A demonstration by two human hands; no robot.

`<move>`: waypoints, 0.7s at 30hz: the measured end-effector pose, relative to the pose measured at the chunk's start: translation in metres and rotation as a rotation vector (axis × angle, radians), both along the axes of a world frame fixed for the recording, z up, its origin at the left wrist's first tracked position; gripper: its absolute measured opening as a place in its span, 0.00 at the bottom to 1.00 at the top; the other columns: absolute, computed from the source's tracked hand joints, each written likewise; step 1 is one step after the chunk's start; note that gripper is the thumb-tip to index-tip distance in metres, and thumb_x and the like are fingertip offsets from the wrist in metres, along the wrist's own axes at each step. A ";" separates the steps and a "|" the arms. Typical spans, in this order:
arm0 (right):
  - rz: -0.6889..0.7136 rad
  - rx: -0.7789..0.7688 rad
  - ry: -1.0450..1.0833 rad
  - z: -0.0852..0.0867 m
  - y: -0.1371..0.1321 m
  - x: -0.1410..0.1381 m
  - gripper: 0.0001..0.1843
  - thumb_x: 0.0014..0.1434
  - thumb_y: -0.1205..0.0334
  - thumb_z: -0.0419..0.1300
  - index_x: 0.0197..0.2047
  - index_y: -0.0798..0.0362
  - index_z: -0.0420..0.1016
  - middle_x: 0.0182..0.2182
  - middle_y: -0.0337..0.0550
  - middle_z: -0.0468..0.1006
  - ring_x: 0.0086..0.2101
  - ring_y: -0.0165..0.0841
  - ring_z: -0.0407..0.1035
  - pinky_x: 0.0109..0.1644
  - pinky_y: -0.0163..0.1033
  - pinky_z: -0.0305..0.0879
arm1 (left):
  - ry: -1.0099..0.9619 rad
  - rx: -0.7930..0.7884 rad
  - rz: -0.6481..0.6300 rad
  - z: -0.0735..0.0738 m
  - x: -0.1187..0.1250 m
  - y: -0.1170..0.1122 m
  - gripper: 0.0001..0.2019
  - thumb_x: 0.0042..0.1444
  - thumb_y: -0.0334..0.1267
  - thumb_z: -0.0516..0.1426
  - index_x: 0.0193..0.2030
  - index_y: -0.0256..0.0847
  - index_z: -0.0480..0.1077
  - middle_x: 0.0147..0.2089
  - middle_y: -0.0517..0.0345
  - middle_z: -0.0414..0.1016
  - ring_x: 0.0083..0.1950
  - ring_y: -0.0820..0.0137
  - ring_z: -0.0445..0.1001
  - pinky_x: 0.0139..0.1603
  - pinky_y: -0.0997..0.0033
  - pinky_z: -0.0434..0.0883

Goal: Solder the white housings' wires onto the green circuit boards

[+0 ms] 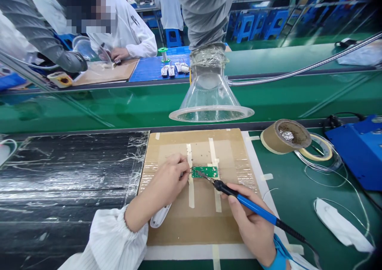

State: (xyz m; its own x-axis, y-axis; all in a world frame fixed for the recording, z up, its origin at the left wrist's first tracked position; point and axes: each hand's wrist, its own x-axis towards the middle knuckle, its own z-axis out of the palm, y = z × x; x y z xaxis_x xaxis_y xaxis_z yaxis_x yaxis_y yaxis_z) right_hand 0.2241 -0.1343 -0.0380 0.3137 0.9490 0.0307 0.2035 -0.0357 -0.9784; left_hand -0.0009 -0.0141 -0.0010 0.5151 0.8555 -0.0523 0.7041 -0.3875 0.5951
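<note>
A green circuit board lies on the cardboard sheet, between two strips of masking tape. My right hand is closed around a blue and black soldering iron, its tip touching or just above the board's left part. At the board's left end my left hand is closed in a pinch on what look like thin wires; the fingertips partly hide them. Under my left wrist lies a white plastic casing, mostly covered by the arm.
A clear fume hood hangs above the board. To the right are a brown tape roll, coiled solder wire, a blue box and a white cloth or pad. Black wrapped material lies left. A co-worker sits opposite.
</note>
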 end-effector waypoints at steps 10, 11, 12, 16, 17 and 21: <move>0.096 0.113 -0.102 -0.004 0.008 0.008 0.10 0.73 0.58 0.65 0.55 0.39 0.83 0.43 0.38 0.88 0.41 0.38 0.85 0.47 0.39 0.84 | 0.031 -0.070 0.073 0.007 0.001 -0.003 0.11 0.70 0.29 0.55 0.36 0.41 0.75 0.45 0.54 0.74 0.49 0.59 0.76 0.53 0.55 0.73; 0.110 0.121 -0.116 -0.005 0.010 0.009 0.11 0.73 0.58 0.65 0.56 0.39 0.82 0.44 0.38 0.88 0.41 0.37 0.85 0.46 0.38 0.84 | 0.042 -0.064 0.080 0.007 0.001 -0.003 0.11 0.70 0.29 0.55 0.37 0.41 0.75 0.45 0.53 0.74 0.48 0.59 0.76 0.53 0.55 0.73; 0.118 0.121 -0.127 -0.006 0.010 0.010 0.11 0.73 0.59 0.65 0.56 0.39 0.82 0.44 0.39 0.88 0.42 0.38 0.85 0.45 0.37 0.84 | 0.056 -0.056 0.082 0.007 0.002 -0.002 0.11 0.70 0.28 0.55 0.36 0.40 0.75 0.45 0.53 0.74 0.48 0.59 0.76 0.53 0.55 0.73; 0.141 0.098 -0.134 -0.009 0.011 0.011 0.11 0.74 0.58 0.64 0.57 0.40 0.82 0.45 0.41 0.88 0.43 0.38 0.85 0.42 0.36 0.84 | 0.147 -0.013 0.064 0.008 0.007 -0.001 0.12 0.69 0.26 0.56 0.34 0.39 0.76 0.43 0.53 0.74 0.46 0.59 0.75 0.51 0.57 0.74; 0.147 0.093 -0.129 -0.010 0.011 0.011 0.11 0.74 0.58 0.64 0.57 0.40 0.82 0.45 0.41 0.88 0.43 0.39 0.85 0.43 0.37 0.84 | 0.173 -0.004 0.057 0.008 0.008 0.000 0.12 0.69 0.26 0.56 0.34 0.38 0.76 0.43 0.52 0.74 0.46 0.60 0.75 0.50 0.57 0.74; 0.139 0.045 -0.094 -0.009 0.011 0.008 0.11 0.73 0.56 0.65 0.56 0.40 0.83 0.45 0.41 0.88 0.44 0.40 0.85 0.48 0.40 0.84 | 0.247 0.017 0.036 0.010 0.012 0.002 0.13 0.69 0.25 0.56 0.34 0.38 0.77 0.43 0.52 0.75 0.45 0.60 0.75 0.48 0.58 0.74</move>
